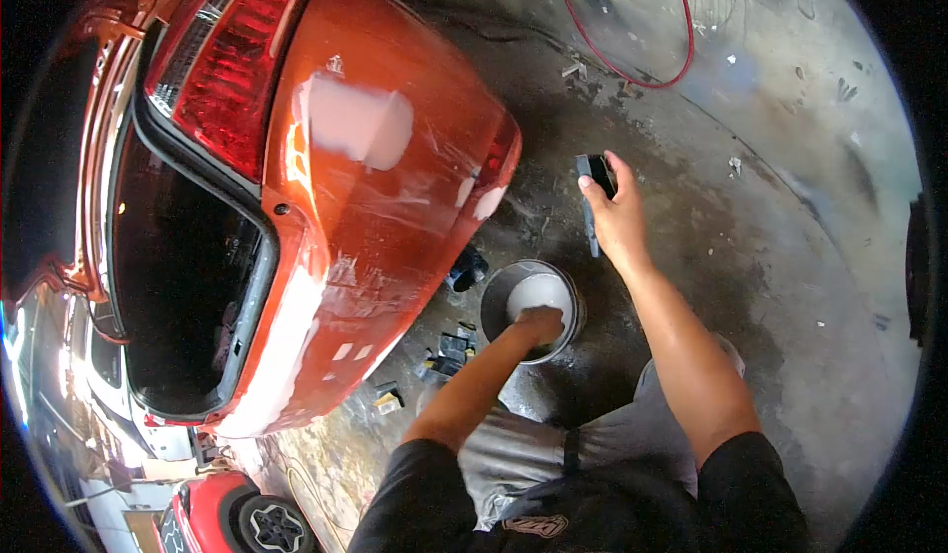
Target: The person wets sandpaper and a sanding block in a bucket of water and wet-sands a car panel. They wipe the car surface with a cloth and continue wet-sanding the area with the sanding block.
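My left hand (540, 326) reaches down into a round bucket (498, 291) that holds milky water (536, 291). Its fingers are hidden inside. To the right of the bucket and above the floor, my right hand (620, 222) is closed around a dark sanding block (596, 174) with a grey edge or sheet along its left side. Left of both hands stands the rear of an orange car (405, 207). A pale patch (360, 118) shows on its panel, and lighter scuffed areas run along the edge.
Several small blocks and pieces (452, 349) lie on the floor left of the bucket, beside a dark round container (467, 269). A red hose (647, 81) loops across the floor at the top. A red vehicle with a black wheel (275, 526) stands at the lower left.
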`<state>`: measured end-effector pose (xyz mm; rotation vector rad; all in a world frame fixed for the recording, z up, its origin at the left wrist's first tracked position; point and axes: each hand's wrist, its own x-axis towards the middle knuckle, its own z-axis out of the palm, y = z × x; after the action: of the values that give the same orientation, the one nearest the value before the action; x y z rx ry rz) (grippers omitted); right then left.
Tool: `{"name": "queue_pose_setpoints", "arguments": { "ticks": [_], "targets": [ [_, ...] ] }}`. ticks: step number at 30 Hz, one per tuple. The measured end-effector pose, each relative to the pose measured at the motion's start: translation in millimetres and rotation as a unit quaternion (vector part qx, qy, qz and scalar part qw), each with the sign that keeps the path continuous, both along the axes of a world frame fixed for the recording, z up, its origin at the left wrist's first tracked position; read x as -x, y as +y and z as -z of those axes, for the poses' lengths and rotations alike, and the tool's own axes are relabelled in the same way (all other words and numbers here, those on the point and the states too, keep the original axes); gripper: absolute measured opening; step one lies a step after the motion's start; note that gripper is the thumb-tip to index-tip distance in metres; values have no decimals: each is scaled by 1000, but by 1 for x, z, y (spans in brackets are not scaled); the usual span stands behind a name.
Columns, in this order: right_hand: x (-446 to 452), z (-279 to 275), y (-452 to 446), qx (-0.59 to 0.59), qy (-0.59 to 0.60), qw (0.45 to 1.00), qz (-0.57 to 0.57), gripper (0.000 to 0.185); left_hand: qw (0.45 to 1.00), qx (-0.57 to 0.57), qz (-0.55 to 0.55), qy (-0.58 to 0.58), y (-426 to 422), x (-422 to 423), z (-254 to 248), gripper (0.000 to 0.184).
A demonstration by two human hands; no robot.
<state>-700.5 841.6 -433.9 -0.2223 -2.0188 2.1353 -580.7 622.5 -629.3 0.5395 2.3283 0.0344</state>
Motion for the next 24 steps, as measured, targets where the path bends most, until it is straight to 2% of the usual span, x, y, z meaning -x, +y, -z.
{"name": "queue_pose_setpoints", "arguments": {
  "ticks": [1,2,4,6,7,9,10,11,12,13,14,15,17,18,19,20,21,23,24],
  "targets": [
    [-3,4,-1,-63,1,998,7,65,999,-6,-2,-43,2,-3,34,32],
    [-9,-4,-1,-57,1,998,-6,65,996,-15,-31,-87,8,-4,54,32],
    [-14,-3,-5,-62,36,997,-4,65,976,-34,-153,-154,20,-10,90,32],
    [-16,-4,-9,-64,29,997,-11,65,933,-89,-290,-193,27,-10,105,33],
    [-17,-6,-11,-69,25,997,-11,65,900,-124,-361,-211,25,-10,111,33],
    [-14,-3,-16,-81,28,996,0,64,754,-263,-541,-261,8,-1,114,34],
    [-12,-1,-18,-76,23,997,-2,64,691,-320,-589,-271,-8,5,108,34],
    [-7,-2,-19,-70,21,997,-1,63,733,-314,-567,-204,-10,24,37,38],
    [-3,0,-22,-63,18,998,-1,63,818,-297,-470,-144,-13,38,-60,33],
    [5,8,-26,-22,42,999,-7,63,860,-372,-349,-19,-26,52,-128,31],
    [13,19,-31,-64,24,998,5,61,871,-414,-226,134,-40,65,-197,30],
    [11,18,-41,-73,30,997,1,60,895,-340,-246,151,-44,80,-272,28],
    [-1,6,-66,-71,64,995,-18,59,863,-366,-173,304,-45,98,-370,24],
    [-8,0,-83,-68,92,991,-64,59,885,-242,-57,393,-52,109,-413,31],
    [-17,-9,-107,-60,127,987,-83,58,891,-89,-52,441,-61,129,-442,36],
    [-31,-35,-122,-54,160,981,-99,58,810,1,164,564,-84,155,-458,34],
    [-30,-48,-143,-37,184,977,-99,58,786,137,181,575,-75,155,-487,31],
    [-6,-77,-182,26,229,972,-35,55,765,86,244,590,-98,193,-500,29],
    [13,-99,-188,9,245,969,-11,54,750,47,273,601,-102,199,-502,29]
  ]
}}
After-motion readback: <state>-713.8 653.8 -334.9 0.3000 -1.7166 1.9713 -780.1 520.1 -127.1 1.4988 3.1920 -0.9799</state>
